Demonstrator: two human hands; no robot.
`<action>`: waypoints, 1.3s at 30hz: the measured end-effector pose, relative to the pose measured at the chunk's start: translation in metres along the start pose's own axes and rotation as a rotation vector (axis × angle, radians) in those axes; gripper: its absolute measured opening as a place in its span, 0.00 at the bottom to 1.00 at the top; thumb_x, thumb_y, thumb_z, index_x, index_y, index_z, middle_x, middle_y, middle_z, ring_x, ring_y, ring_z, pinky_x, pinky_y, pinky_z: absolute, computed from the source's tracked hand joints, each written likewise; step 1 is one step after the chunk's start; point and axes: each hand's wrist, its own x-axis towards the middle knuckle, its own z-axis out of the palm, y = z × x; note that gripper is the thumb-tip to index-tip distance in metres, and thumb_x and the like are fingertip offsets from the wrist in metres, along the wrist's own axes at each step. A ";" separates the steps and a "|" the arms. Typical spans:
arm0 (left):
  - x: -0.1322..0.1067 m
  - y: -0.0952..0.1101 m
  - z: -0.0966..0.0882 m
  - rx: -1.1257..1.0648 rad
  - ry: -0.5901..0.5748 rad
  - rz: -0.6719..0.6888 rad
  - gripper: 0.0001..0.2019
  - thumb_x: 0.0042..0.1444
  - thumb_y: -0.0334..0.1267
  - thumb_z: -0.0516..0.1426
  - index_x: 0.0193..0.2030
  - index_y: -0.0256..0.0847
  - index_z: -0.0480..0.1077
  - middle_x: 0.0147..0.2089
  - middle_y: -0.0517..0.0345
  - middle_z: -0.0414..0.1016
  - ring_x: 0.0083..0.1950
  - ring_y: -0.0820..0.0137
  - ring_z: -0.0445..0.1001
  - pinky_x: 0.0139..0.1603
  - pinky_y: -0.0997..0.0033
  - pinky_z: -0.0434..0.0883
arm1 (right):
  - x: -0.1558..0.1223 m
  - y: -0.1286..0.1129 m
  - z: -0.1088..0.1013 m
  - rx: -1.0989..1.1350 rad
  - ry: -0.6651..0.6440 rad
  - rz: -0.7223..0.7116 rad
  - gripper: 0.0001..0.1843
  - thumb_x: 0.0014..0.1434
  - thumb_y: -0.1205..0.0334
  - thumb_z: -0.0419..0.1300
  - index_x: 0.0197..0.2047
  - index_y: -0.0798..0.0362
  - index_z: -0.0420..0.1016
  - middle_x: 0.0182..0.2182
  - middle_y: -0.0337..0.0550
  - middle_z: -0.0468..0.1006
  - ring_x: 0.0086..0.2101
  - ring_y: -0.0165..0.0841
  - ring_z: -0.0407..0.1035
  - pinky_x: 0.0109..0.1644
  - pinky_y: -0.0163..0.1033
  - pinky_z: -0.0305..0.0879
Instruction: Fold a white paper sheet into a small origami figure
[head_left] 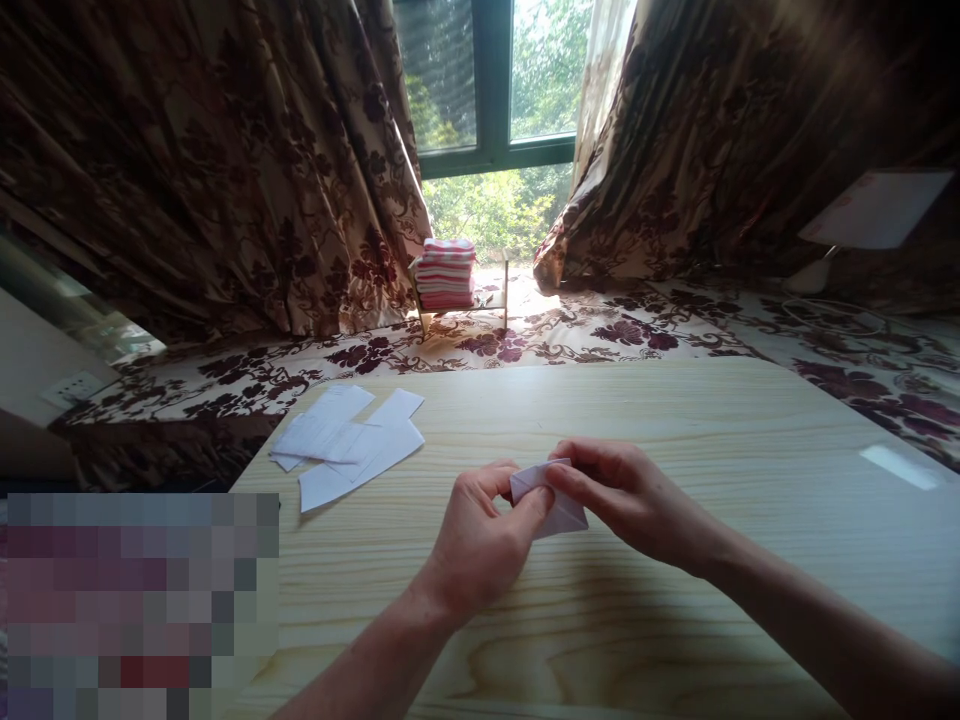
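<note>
Over the middle of the pale wooden table (675,430), a small folded piece of white paper (564,518) is held between both hands. My left hand (484,535) pinches its left side, thumb on top and fingers behind. With thumb and index finger, my right hand (619,490) grips the upper right corner. Creases run across the paper's face, and the fingers cover part of it. Several loose white paper sheets (360,450) lie overlapping at the table's back left, apart from my hands.
Beyond the table is a ledge with a flowered cover (637,335). On it stand a small rack (491,305) with a stack of striped pink cloths (446,275) and a lamp (874,210) at right. Curtains (300,180) flank the window. The lower left corner is blurred out.
</note>
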 end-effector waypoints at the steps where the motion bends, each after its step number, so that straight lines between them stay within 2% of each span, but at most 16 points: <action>1: -0.001 0.001 0.000 0.009 -0.014 0.012 0.11 0.51 0.36 0.56 0.22 0.34 0.71 0.26 0.57 0.66 0.30 0.71 0.63 0.30 0.73 0.60 | -0.001 -0.001 0.000 -0.008 0.005 0.002 0.16 0.59 0.53 0.53 0.27 0.55 0.67 0.22 0.37 0.64 0.25 0.28 0.57 0.26 0.33 0.54; 5: -0.002 0.002 0.002 -0.024 -0.043 -0.013 0.11 0.52 0.36 0.55 0.22 0.34 0.70 0.26 0.57 0.65 0.30 0.72 0.63 0.29 0.74 0.60 | 0.000 -0.005 -0.002 -0.028 0.030 0.031 0.17 0.59 0.54 0.50 0.23 0.55 0.65 0.20 0.36 0.61 0.24 0.27 0.55 0.25 0.33 0.52; 11: -0.003 0.005 0.003 0.052 -0.061 0.013 0.11 0.53 0.36 0.55 0.23 0.33 0.72 0.26 0.55 0.68 0.30 0.70 0.65 0.30 0.73 0.61 | 0.001 -0.009 0.000 -0.005 -0.027 -0.033 0.12 0.58 0.56 0.54 0.28 0.55 0.67 0.23 0.37 0.65 0.26 0.28 0.57 0.26 0.32 0.54; 15: -0.003 0.007 0.005 0.122 -0.031 0.050 0.10 0.52 0.34 0.55 0.24 0.35 0.74 0.26 0.55 0.69 0.31 0.69 0.66 0.33 0.72 0.62 | 0.003 -0.007 -0.001 -0.049 0.042 -0.013 0.18 0.59 0.53 0.52 0.22 0.54 0.61 0.20 0.35 0.59 0.23 0.26 0.54 0.24 0.32 0.51; 18: -0.001 0.004 0.004 0.097 0.038 0.020 0.11 0.53 0.36 0.55 0.24 0.35 0.74 0.26 0.56 0.69 0.30 0.70 0.66 0.31 0.73 0.62 | 0.005 -0.004 -0.009 -0.014 0.082 0.024 0.22 0.61 0.48 0.48 0.21 0.53 0.60 0.19 0.35 0.59 0.23 0.27 0.55 0.25 0.33 0.53; 21: 0.002 0.000 0.001 0.016 0.100 -0.010 0.11 0.53 0.38 0.56 0.26 0.34 0.74 0.28 0.56 0.69 0.32 0.69 0.67 0.32 0.73 0.63 | 0.004 -0.004 -0.014 -0.007 0.039 0.023 0.22 0.61 0.48 0.48 0.23 0.53 0.63 0.21 0.36 0.62 0.25 0.28 0.57 0.28 0.33 0.55; 26: 0.003 -0.001 -0.001 -0.118 0.065 -0.035 0.09 0.52 0.39 0.58 0.27 0.35 0.74 0.32 0.54 0.73 0.36 0.67 0.69 0.37 0.71 0.66 | 0.000 -0.005 -0.006 0.060 -0.053 -0.019 0.17 0.59 0.51 0.53 0.25 0.54 0.64 0.23 0.36 0.61 0.26 0.28 0.56 0.28 0.33 0.54; 33: 0.005 0.001 0.000 -0.275 0.044 -0.184 0.11 0.49 0.42 0.60 0.30 0.33 0.75 0.27 0.55 0.73 0.34 0.68 0.69 0.39 0.71 0.66 | 0.002 -0.002 -0.009 -0.027 -0.015 0.006 0.20 0.61 0.50 0.49 0.22 0.53 0.58 0.21 0.35 0.58 0.24 0.28 0.53 0.26 0.34 0.51; 36: 0.006 -0.002 -0.003 -0.248 0.033 -0.170 0.13 0.51 0.45 0.58 0.27 0.34 0.73 0.25 0.58 0.70 0.32 0.69 0.67 0.39 0.71 0.64 | 0.002 -0.002 -0.010 -0.069 0.057 -0.021 0.19 0.59 0.52 0.51 0.21 0.53 0.59 0.20 0.35 0.58 0.23 0.27 0.52 0.25 0.33 0.50; 39: 0.006 -0.004 -0.006 -0.168 0.071 -0.122 0.19 0.54 0.48 0.54 0.19 0.36 0.67 0.22 0.60 0.64 0.30 0.71 0.63 0.36 0.72 0.61 | 0.003 -0.004 -0.011 -0.071 0.133 -0.032 0.18 0.58 0.53 0.52 0.21 0.54 0.62 0.19 0.35 0.59 0.23 0.27 0.53 0.25 0.33 0.51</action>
